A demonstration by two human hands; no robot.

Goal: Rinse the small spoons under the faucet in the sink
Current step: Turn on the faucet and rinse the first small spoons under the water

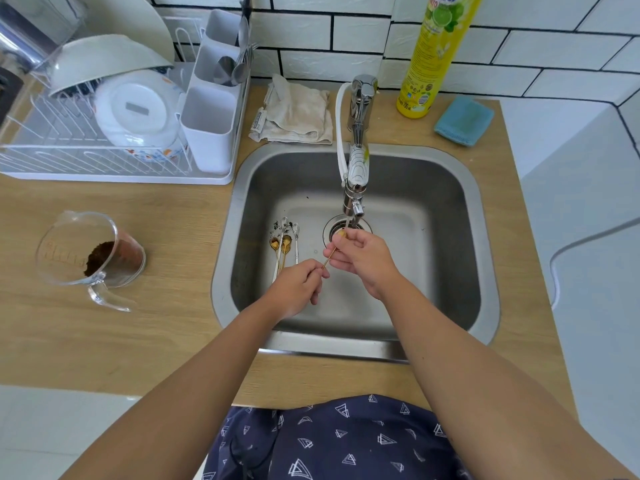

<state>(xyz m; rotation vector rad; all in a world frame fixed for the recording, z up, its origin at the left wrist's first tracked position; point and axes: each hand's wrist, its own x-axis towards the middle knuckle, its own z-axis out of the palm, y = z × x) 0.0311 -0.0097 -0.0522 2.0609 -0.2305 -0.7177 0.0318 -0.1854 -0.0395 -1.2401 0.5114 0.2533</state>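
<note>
Spoons (285, 244): four lying, one (330, 255) held

I'm standing at a wooden counter (104, 341), facing a white brick-tile wall (519, 46) with dark grout; pale floor (595, 306) is showing right, even daylight lighting everything.

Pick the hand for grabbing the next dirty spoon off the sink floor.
Left. The left hand lies right beside the spoons, pinching only the handle end of the gold spoon, while the right hand steadies it under the faucet.
</note>
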